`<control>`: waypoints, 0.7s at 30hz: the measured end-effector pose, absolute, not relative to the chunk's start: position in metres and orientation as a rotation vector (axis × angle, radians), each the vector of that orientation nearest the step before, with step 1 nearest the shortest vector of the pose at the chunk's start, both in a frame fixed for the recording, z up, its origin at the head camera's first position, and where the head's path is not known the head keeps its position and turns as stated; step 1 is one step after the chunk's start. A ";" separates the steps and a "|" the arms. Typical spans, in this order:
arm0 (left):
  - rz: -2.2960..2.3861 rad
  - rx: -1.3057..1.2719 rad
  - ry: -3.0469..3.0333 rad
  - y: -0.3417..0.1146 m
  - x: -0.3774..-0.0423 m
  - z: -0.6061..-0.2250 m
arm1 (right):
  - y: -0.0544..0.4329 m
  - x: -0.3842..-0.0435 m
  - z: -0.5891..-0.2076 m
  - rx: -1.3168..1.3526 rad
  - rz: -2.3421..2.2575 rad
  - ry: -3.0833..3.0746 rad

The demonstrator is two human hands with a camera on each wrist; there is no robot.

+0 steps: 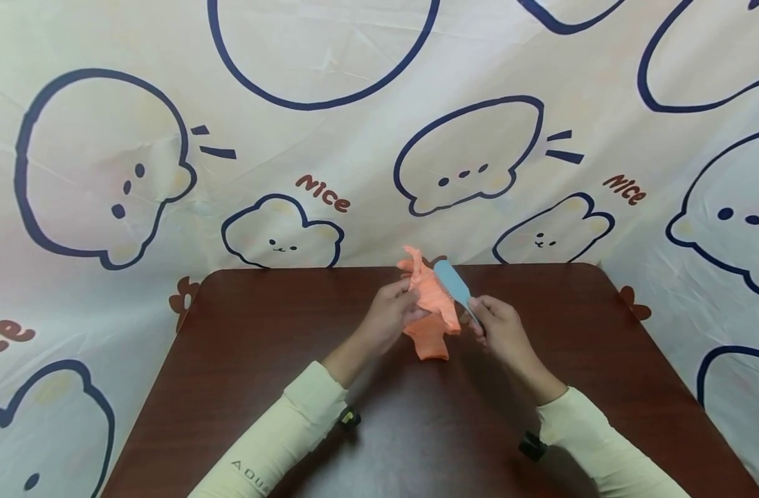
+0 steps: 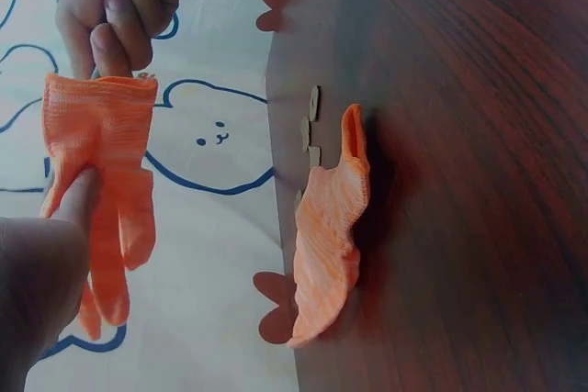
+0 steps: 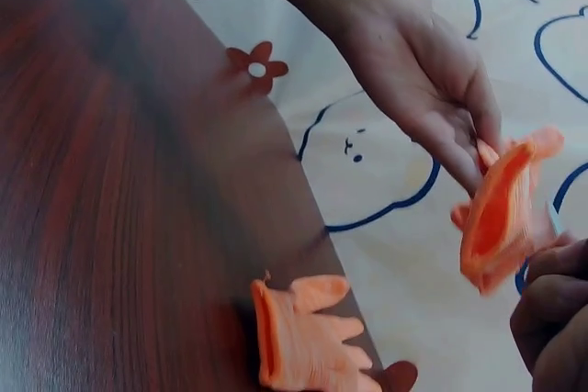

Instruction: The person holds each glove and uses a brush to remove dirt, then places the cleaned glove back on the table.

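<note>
My left hand (image 1: 388, 315) holds an orange knitted glove (image 1: 430, 289) up above the table, its thumb pressing on the fabric in the left wrist view. In that view the glove's cuff (image 2: 101, 98) is up and its fingers hang down. My right hand (image 1: 500, 332) grips the handle of a light blue, flat paddle-shaped tool (image 1: 452, 280), whose head lies against or close beside the glove. Its exact kind cannot be told. A second orange glove (image 2: 331, 245) lies on the table beneath, its cuff opening visible in the right wrist view.
The dark brown wooden table (image 1: 261, 346) has rounded far corners. A pale cloth (image 1: 367, 152) with cartoon outlines hangs behind and at both sides. Several small tan pieces (image 2: 306, 135) lie near the table's edge in the left wrist view.
</note>
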State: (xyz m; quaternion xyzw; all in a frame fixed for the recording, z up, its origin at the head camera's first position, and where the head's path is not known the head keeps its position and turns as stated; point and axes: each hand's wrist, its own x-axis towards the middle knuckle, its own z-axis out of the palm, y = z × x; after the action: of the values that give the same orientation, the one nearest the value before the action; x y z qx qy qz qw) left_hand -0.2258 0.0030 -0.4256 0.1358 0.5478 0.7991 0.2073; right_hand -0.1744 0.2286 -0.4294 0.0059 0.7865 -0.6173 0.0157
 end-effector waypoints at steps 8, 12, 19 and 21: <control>2.382 0.155 1.389 -0.026 -0.233 -0.439 | 0.278 -0.188 -0.445 0.229 -1.971 2.386; 2.410 0.056 1.330 -0.049 -0.240 -0.457 | 0.307 -0.193 -0.452 0.272 -1.792 2.422; 2.368 0.023 1.296 -0.074 -0.246 -0.482 | 0.345 -0.200 -0.471 0.281 -1.483 2.477; 2.358 0.009 1.293 -0.077 -0.248 -0.486 | 0.350 -0.202 -0.477 0.283 -1.445 2.476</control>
State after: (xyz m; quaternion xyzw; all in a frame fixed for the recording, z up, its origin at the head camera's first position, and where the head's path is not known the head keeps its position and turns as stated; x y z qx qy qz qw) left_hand -0.2480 -0.0770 -0.4859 0.0034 0.4686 0.8545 0.2242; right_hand -0.2024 0.3504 -0.4769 0.0973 0.8523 -0.4973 0.1300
